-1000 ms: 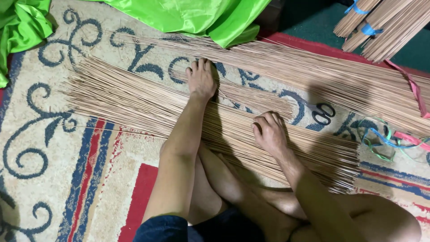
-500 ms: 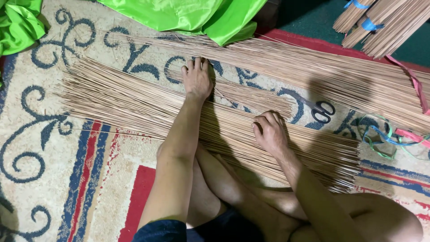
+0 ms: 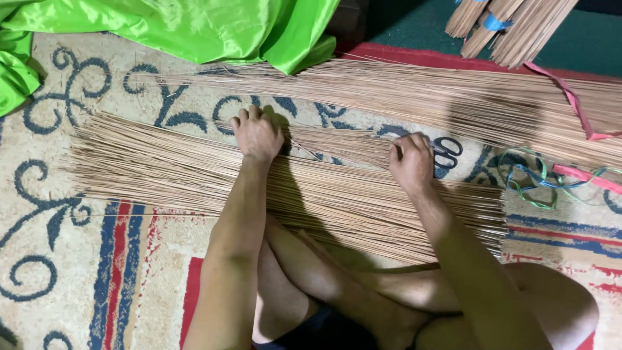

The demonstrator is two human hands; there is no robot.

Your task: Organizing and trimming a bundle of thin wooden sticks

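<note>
I sit cross-legged on a patterned carpet (image 3: 78, 259) before a wide layer of thin tan sticks (image 3: 162, 168). My left hand (image 3: 257, 134) lies palm down on the far edge of that layer, fingers spread over the sticks. My right hand (image 3: 411, 162) rests at the same far edge, fingers curled around a thin bunch of sticks (image 3: 337, 142) that lies apart from the layer. Black-handled scissors (image 3: 447, 149) lie right beside my right hand. A second long layer of sticks (image 3: 402, 97) stretches across farther away.
Bright green cloth (image 3: 194, 29) is heaped at the top left. Tied stick bundles (image 3: 512, 26) lie at the top right. Pink straps (image 3: 573, 104) and loose coloured rubber bands (image 3: 531, 178) lie at the right. My bare legs (image 3: 363, 291) are folded below.
My right hand has moved away from me and to the right, onto the thin bunch by the scissors. My left hand stays on the sticks. The view has shifted a little.
</note>
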